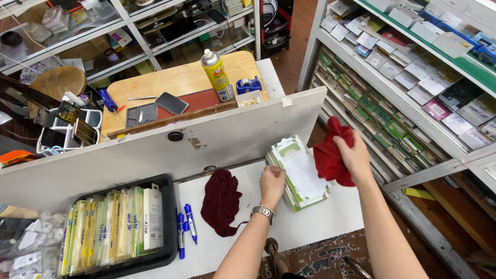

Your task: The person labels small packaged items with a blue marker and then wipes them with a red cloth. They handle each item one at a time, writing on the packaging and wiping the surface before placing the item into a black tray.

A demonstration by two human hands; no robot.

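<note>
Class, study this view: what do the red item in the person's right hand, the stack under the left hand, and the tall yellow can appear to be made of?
Red cloth: soft fabric, matte; it bunches and folds in the right hand.
Stack of flat packets under the left hand: apparently card or thin plastic, smooth, with stiff, straight edges.
Spray can: probably metal, glossy, with a white plastic-looking cap.

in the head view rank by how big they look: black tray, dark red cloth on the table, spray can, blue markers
1. black tray
2. dark red cloth
3. spray can, though it stands farther from the camera, so its true size is unsure
4. blue markers
</note>
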